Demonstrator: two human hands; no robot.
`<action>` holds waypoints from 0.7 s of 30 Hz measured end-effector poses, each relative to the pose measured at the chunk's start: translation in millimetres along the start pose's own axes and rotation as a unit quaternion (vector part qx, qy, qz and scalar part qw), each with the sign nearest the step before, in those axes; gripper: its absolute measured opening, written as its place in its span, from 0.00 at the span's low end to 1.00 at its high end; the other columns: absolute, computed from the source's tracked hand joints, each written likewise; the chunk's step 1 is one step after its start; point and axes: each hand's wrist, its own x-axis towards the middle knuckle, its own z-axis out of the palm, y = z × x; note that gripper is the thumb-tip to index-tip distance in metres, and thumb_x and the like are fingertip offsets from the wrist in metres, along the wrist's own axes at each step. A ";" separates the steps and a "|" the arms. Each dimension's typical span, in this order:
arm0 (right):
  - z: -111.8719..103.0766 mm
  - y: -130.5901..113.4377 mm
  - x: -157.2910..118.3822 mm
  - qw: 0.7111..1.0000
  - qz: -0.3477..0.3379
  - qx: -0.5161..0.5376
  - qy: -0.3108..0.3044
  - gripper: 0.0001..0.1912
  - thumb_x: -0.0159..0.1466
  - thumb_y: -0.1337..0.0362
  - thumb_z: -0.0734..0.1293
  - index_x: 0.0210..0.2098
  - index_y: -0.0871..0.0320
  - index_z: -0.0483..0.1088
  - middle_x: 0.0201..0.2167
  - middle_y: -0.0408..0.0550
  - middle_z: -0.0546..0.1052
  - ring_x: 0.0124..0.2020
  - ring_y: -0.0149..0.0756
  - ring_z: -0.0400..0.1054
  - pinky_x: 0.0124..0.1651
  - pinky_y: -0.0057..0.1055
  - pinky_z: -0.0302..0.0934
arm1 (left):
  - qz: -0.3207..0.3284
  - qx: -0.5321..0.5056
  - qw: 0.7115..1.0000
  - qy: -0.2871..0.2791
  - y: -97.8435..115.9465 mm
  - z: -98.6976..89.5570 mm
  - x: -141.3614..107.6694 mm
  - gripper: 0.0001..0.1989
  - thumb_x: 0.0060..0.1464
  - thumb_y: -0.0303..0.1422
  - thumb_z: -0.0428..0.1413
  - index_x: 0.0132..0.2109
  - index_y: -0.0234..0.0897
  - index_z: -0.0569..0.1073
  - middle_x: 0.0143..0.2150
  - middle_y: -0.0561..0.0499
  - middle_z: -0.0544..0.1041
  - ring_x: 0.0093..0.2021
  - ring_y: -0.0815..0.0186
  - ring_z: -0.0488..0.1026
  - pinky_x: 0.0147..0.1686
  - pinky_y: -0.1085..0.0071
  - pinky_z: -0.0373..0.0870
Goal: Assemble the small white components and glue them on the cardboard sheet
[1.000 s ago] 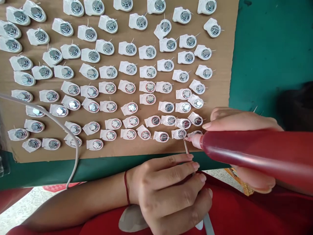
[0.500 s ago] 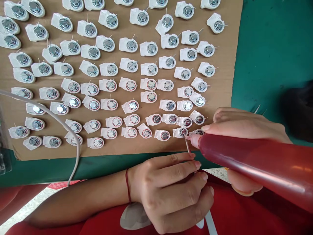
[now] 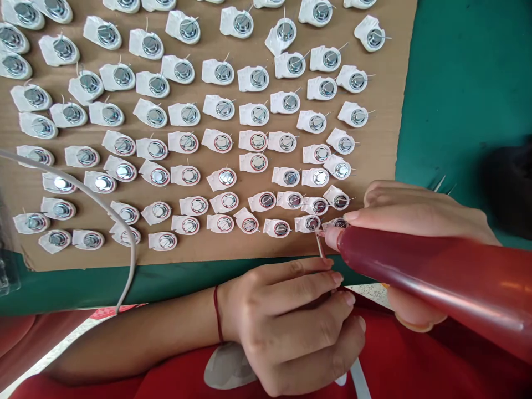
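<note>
My right hand (image 3: 419, 213) is closed around a red translucent squeeze bottle (image 3: 432, 277), tilted with its narrow nozzle pointing left. The nozzle tip meets or nearly meets the lower right edge of a small white part with a round metal disc (image 3: 308, 223). In my closed left hand (image 3: 299, 321) is a thin stick-like tool (image 3: 320, 246), its upper end at that same part. Most of the tool is hidden by my fingers. Another white part (image 3: 334, 223) lies partly behind my right thumb and the nozzle.
Many similar white parts sit in loose rows on a cardboard sheet (image 3: 233, 249) over a green table (image 3: 461, 83). A pale cable (image 3: 132, 260) crosses the left side. Tweezer-like tips (image 3: 439, 183) and a dark object (image 3: 507, 188) lie at right.
The view has shifted very slightly. Both hands, the bottle and the thin tool hold nearly the same place at the same part.
</note>
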 end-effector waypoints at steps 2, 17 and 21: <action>0.5 -0.5 0.8 1.000 -0.008 -0.008 -0.010 0.21 0.60 0.44 0.62 0.30 0.58 0.65 0.17 0.40 0.66 0.22 0.27 0.64 0.28 0.30 0.57 | 0.006 -0.004 1.000 0.010 -0.7 0.4 0.0 0.04 0.47 0.31 0.59 0.30 0.37 0.79 0.33 0.54 0.80 0.36 0.63 0.77 0.48 0.67 0.75; 6.3 -1.9 2.3 0.998 -0.037 -0.010 0.043 0.18 0.61 0.50 0.63 0.25 0.59 0.66 0.14 0.38 0.64 0.19 0.23 0.61 0.30 0.28 0.57 | -0.023 -0.009 0.999 0.021 3.2 2.1 -1.5 0.04 0.46 0.31 0.59 0.30 0.36 0.79 0.32 0.54 0.80 0.37 0.62 0.77 0.48 0.67 0.75; 4.8 -4.9 0.6 0.999 0.004 -0.025 0.037 0.19 0.61 0.47 0.62 0.28 0.58 0.66 0.16 0.39 0.66 0.21 0.25 0.63 0.30 0.28 0.58 | -0.026 -0.014 1.000 0.003 3.8 -0.3 0.1 0.05 0.46 0.31 0.59 0.31 0.36 0.79 0.33 0.54 0.80 0.38 0.62 0.77 0.49 0.67 0.75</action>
